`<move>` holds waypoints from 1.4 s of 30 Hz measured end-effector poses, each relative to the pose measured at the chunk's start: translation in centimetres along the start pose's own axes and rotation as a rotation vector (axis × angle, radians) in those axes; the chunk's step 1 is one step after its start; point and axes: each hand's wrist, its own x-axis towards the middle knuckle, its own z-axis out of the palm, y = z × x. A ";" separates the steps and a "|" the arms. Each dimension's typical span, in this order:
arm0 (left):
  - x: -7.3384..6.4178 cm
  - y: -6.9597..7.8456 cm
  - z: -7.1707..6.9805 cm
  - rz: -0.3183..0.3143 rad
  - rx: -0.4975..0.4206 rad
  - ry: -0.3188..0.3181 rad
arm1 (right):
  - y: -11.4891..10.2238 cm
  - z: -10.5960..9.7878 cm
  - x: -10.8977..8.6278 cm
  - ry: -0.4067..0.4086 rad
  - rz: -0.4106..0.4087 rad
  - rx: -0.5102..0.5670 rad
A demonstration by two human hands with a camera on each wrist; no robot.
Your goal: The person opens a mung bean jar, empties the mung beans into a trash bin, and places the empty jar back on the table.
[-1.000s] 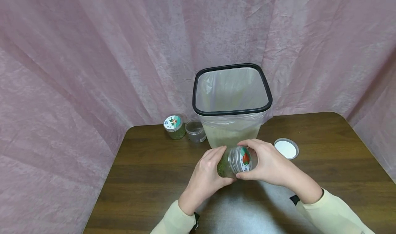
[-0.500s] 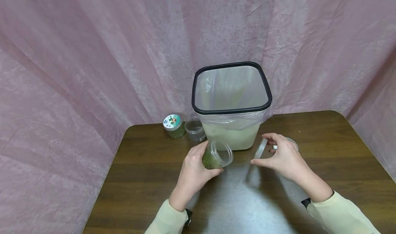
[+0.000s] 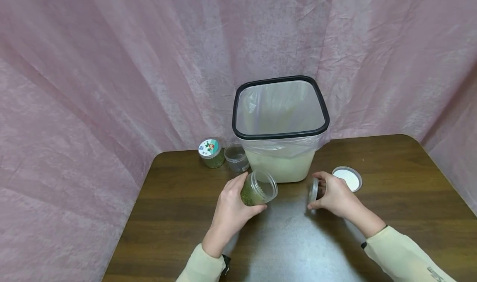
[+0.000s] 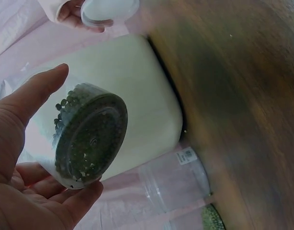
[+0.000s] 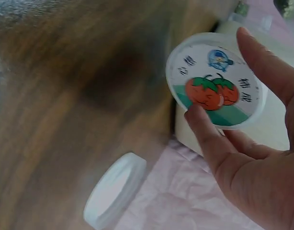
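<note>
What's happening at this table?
A person's left hand holds a tilted, lidless jar of green bits, and their right hand pinches a lid with red fruit on it. Behind stands a lined bin. A lidded jar and an open clear jar stand beside it; another lid lies to the right.

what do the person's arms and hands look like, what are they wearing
Both the left hand and right hand are ungloved. The left sleeve and right sleeve are long and pale yellowish-green. Something black shows at each cuff. Dark lettering, too small to read, marks the right sleeve.
</note>
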 end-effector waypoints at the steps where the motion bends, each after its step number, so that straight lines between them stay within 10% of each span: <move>1: 0.0 0.0 0.0 0.000 0.005 0.001 | 0.1 0.1 0.0 0.002 0.003 -0.004; 16: 0.0 -0.2 0.3 0.006 0.007 0.003 | 1.9 -0.2 -1.5 0.134 0.044 -0.173; 42: -0.2 -1.3 -1.8 -0.048 -0.039 0.101 | 1.8 -1.9 -0.9 0.020 0.079 -0.261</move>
